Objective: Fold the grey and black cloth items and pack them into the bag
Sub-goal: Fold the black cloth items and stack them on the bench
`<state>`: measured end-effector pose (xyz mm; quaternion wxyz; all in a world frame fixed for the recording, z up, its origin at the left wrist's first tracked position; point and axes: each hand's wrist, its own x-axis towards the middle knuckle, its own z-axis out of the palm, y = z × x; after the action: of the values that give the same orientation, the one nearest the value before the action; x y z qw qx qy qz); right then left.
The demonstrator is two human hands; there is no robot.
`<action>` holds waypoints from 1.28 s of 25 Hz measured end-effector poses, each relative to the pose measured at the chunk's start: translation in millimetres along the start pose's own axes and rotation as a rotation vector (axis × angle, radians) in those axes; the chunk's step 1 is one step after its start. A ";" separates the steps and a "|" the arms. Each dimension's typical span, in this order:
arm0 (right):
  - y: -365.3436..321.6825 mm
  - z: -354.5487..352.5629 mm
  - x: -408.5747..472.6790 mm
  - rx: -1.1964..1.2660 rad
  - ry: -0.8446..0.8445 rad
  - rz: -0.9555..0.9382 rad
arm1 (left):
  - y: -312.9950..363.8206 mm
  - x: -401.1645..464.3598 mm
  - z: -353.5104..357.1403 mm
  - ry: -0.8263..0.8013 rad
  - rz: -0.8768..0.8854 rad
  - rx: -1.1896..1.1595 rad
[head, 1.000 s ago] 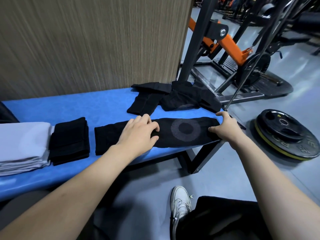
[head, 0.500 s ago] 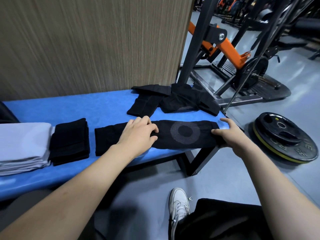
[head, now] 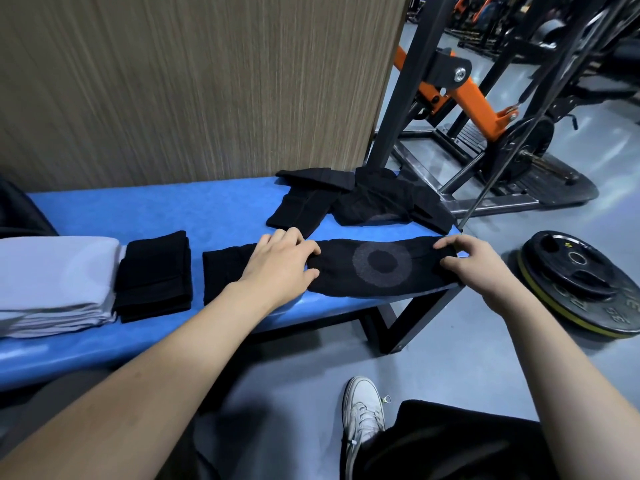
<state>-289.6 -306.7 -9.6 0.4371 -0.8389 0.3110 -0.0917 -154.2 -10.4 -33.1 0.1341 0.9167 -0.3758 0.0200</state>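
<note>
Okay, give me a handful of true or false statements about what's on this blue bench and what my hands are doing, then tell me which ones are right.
1. The left hand lies on the long black cloth with the grey ring. True.
2. The right hand holds a weight plate. False: it pinches the right end of the ringed cloth; the weight plate lies on the floor.
3. A folded black cloth sits beside the folded grey cloth stack. True.
4. The black cloths at the back of the blue bench are neatly folded. False: the loose black pile lies spread and rumpled.
5. The ringed cloth is already folded in half. False: it lies stretched out along the bench.
</note>
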 end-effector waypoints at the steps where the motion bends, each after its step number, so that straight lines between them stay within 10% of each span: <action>1: -4.2 1.4 -0.8 0.017 0.016 -0.031 | -0.3 -0.3 -0.4 -0.003 -0.003 0.001; 14: -76.3 98.6 -24.8 -0.187 -0.185 -0.457 | -0.9 -1.4 2.2 -0.006 -0.003 -0.036; 26: -85.2 115.0 -31.3 -0.001 -0.466 -0.335 | 2.6 -2.3 -3.8 0.013 -0.057 -0.141; 32: -60.6 68.5 -8.5 -0.201 -0.043 -0.205 | 7.8 -1.9 -5.2 0.017 -0.103 -0.155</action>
<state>-240.4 -229.5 -1.9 0.3457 -0.9077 0.2218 -0.0860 -160.7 -13.1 -26.6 0.2085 0.9215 -0.3276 -0.0082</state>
